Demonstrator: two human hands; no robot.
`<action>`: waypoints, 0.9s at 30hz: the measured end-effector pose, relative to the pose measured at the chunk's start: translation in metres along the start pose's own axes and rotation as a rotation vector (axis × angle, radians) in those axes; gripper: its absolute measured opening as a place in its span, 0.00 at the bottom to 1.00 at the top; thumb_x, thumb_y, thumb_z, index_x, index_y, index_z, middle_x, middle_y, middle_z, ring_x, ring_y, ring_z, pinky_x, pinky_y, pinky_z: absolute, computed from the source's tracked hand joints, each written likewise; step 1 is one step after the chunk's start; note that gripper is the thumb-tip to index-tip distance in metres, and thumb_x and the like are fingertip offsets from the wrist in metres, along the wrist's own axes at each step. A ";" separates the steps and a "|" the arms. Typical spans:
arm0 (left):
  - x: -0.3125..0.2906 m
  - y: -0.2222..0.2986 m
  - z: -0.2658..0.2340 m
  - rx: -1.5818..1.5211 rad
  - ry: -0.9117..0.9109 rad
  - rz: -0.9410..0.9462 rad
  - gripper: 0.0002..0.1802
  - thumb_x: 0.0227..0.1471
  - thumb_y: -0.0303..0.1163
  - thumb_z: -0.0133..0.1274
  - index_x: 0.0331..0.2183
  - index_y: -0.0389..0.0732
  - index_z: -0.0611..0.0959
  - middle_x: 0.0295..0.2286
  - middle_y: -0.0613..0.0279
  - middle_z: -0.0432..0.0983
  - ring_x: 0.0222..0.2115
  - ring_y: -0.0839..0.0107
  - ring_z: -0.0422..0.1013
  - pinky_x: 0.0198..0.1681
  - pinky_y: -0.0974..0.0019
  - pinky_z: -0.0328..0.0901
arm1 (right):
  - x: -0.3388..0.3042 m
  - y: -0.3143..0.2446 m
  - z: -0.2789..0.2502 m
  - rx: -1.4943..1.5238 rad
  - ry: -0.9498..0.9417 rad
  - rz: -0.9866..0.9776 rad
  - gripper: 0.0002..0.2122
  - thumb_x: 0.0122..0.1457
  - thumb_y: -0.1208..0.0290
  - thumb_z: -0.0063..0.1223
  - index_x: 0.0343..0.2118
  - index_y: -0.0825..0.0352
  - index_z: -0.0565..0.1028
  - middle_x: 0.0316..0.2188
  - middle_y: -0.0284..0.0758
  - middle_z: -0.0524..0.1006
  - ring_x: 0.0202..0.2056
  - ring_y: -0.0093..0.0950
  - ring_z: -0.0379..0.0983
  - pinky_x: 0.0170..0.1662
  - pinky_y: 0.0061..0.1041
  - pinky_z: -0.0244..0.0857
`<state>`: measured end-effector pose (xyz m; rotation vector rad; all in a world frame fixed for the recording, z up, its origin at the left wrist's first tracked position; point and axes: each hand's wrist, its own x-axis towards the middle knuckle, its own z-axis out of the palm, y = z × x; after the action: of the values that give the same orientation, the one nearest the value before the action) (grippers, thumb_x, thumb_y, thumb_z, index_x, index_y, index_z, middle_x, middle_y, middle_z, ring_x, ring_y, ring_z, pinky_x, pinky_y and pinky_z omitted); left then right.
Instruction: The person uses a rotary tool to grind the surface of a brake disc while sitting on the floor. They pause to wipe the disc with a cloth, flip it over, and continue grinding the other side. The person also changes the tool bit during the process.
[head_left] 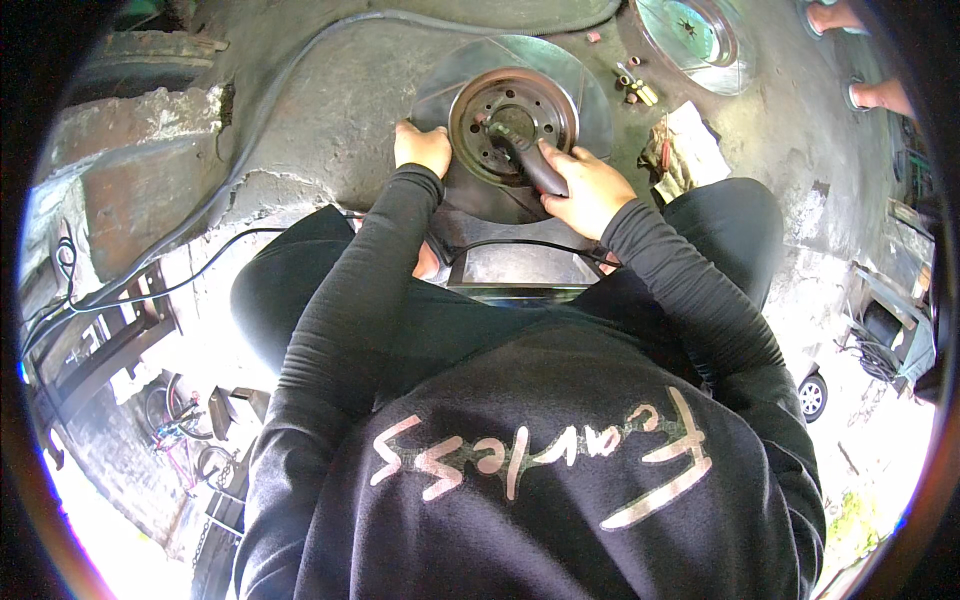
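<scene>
A large grey metal disc (590, 100), which looks like a brake disc, lies on the floor in front of my crossed legs. Its raised centre is a rusty-rimmed cup (480, 100) with several bolt holes. At the disc's left edge my left hand (423, 150) is closed, thumb on top, with its other fingers partly hidden. My right hand (588, 190) wraps around the thick dark handle of a power tool (540, 172). The tool's head reaches into the middle of the cup; its tip is too dark to make out. A black cable (520, 241) runs close to my shins.
Right of the disc are a yellow-handled screwdriver (642, 92), small brown round parts (634, 62) and a crumpled cloth or paper (697, 150). Another round disc (735, 45) lies at far right, near a person's feet (878, 97). A grey hose (300, 55) curves along the left.
</scene>
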<state>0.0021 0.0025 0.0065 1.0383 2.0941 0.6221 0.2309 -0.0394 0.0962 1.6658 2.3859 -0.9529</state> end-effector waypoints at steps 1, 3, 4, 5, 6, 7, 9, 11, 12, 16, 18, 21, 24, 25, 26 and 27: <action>-0.001 0.001 0.000 0.008 0.003 0.003 0.28 0.42 0.34 0.57 0.41 0.22 0.72 0.37 0.33 0.74 0.43 0.46 0.71 0.48 0.58 0.63 | 0.002 0.000 -0.003 0.011 -0.010 0.030 0.33 0.48 0.62 0.55 0.59 0.64 0.59 0.43 0.55 0.69 0.40 0.48 0.72 0.45 0.37 0.68; -0.001 0.001 0.000 0.019 0.004 0.005 0.28 0.42 0.34 0.57 0.41 0.21 0.72 0.38 0.33 0.74 0.43 0.46 0.71 0.48 0.58 0.64 | 0.005 0.001 -0.013 0.030 -0.029 0.093 0.34 0.48 0.62 0.55 0.59 0.64 0.58 0.43 0.56 0.69 0.41 0.49 0.72 0.45 0.37 0.68; 0.000 0.000 0.000 0.021 0.001 0.003 0.28 0.41 0.34 0.57 0.41 0.21 0.72 0.38 0.32 0.74 0.43 0.46 0.71 0.48 0.58 0.64 | 0.004 0.006 -0.005 0.005 0.002 0.050 0.34 0.48 0.61 0.55 0.59 0.64 0.59 0.42 0.55 0.69 0.40 0.48 0.72 0.45 0.38 0.68; 0.001 0.000 0.001 0.024 -0.002 0.002 0.29 0.41 0.34 0.57 0.41 0.21 0.72 0.38 0.32 0.73 0.43 0.46 0.71 0.48 0.59 0.64 | 0.003 0.007 -0.001 0.003 0.010 0.029 0.34 0.48 0.61 0.55 0.59 0.64 0.59 0.41 0.54 0.70 0.39 0.48 0.72 0.44 0.37 0.68; 0.000 0.001 -0.001 0.024 -0.009 0.001 0.29 0.41 0.34 0.57 0.42 0.21 0.72 0.38 0.32 0.73 0.44 0.46 0.71 0.48 0.59 0.63 | 0.001 0.006 0.003 0.002 0.017 0.005 0.33 0.48 0.61 0.55 0.59 0.65 0.59 0.41 0.54 0.70 0.39 0.48 0.73 0.43 0.37 0.68; -0.002 0.003 -0.003 0.025 -0.016 0.000 0.29 0.41 0.34 0.57 0.42 0.21 0.72 0.39 0.31 0.73 0.44 0.46 0.71 0.48 0.59 0.63 | 0.000 0.005 0.004 0.002 0.025 -0.019 0.33 0.48 0.61 0.55 0.58 0.65 0.60 0.40 0.53 0.70 0.38 0.47 0.73 0.43 0.37 0.69; -0.003 0.005 -0.005 0.019 -0.027 0.000 0.30 0.41 0.34 0.57 0.42 0.20 0.71 0.39 0.31 0.73 0.44 0.45 0.70 0.48 0.59 0.63 | 0.003 0.004 -0.003 0.020 0.000 0.010 0.33 0.48 0.62 0.55 0.58 0.66 0.60 0.40 0.53 0.70 0.38 0.48 0.73 0.43 0.37 0.68; -0.004 0.006 -0.007 0.008 -0.035 0.004 0.30 0.41 0.35 0.57 0.42 0.20 0.71 0.39 0.30 0.73 0.44 0.45 0.70 0.48 0.59 0.63 | 0.005 0.003 -0.008 0.030 -0.002 0.039 0.33 0.48 0.62 0.54 0.58 0.67 0.60 0.40 0.53 0.70 0.38 0.48 0.72 0.44 0.38 0.68; -0.005 0.007 -0.007 0.020 -0.032 0.008 0.30 0.41 0.35 0.57 0.42 0.20 0.71 0.38 0.30 0.73 0.44 0.45 0.70 0.48 0.59 0.63 | 0.003 0.005 -0.005 0.044 0.012 0.021 0.33 0.48 0.62 0.55 0.58 0.67 0.60 0.39 0.53 0.70 0.38 0.48 0.72 0.43 0.38 0.68; -0.005 0.007 -0.006 0.035 -0.020 0.014 0.31 0.41 0.36 0.57 0.42 0.20 0.71 0.38 0.31 0.73 0.44 0.45 0.71 0.48 0.58 0.63 | 0.002 0.005 0.002 0.029 0.032 -0.028 0.32 0.48 0.62 0.55 0.58 0.66 0.61 0.40 0.53 0.70 0.39 0.47 0.72 0.44 0.37 0.68; -0.005 0.005 -0.005 0.024 -0.019 0.009 0.30 0.41 0.36 0.56 0.41 0.20 0.72 0.38 0.31 0.73 0.44 0.45 0.71 0.48 0.58 0.63 | 0.002 0.003 -0.008 0.039 -0.016 0.026 0.32 0.48 0.62 0.54 0.58 0.65 0.61 0.40 0.53 0.70 0.39 0.47 0.72 0.44 0.37 0.67; -0.004 0.002 -0.005 0.008 -0.019 0.003 0.30 0.41 0.36 0.56 0.41 0.20 0.72 0.38 0.31 0.73 0.44 0.45 0.71 0.48 0.58 0.63 | 0.000 0.003 -0.006 0.054 -0.019 0.017 0.32 0.48 0.62 0.55 0.58 0.65 0.61 0.39 0.53 0.70 0.39 0.47 0.72 0.44 0.37 0.68; -0.001 -0.002 -0.002 0.023 -0.015 0.006 0.30 0.41 0.35 0.56 0.41 0.21 0.72 0.38 0.31 0.73 0.44 0.45 0.71 0.47 0.58 0.64 | 0.002 0.003 -0.008 0.041 -0.010 0.057 0.32 0.48 0.62 0.54 0.58 0.65 0.61 0.40 0.53 0.70 0.39 0.47 0.72 0.44 0.37 0.67; -0.003 0.002 -0.004 0.046 -0.019 0.008 0.29 0.41 0.35 0.56 0.41 0.21 0.72 0.38 0.31 0.73 0.43 0.45 0.71 0.47 0.58 0.64 | 0.002 0.004 -0.008 0.049 -0.011 0.040 0.32 0.48 0.62 0.54 0.58 0.65 0.61 0.40 0.53 0.70 0.39 0.47 0.72 0.44 0.37 0.67; -0.005 0.005 -0.005 0.070 -0.022 0.011 0.29 0.41 0.35 0.56 0.41 0.21 0.72 0.38 0.31 0.73 0.43 0.46 0.71 0.47 0.58 0.64 | 0.002 0.004 -0.007 0.057 -0.013 0.023 0.32 0.48 0.62 0.54 0.58 0.65 0.61 0.40 0.53 0.70 0.39 0.48 0.72 0.44 0.38 0.67; -0.004 0.003 -0.005 0.057 -0.020 0.007 0.29 0.41 0.35 0.56 0.41 0.21 0.72 0.38 0.31 0.73 0.43 0.46 0.71 0.47 0.58 0.64 | 0.001 0.005 -0.006 0.064 -0.015 0.005 0.32 0.48 0.62 0.54 0.58 0.65 0.61 0.40 0.53 0.70 0.39 0.48 0.72 0.44 0.38 0.67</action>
<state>0.0016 0.0004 0.0130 1.0798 2.1025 0.5566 0.2364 -0.0344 0.0984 1.6790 2.3647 -1.0472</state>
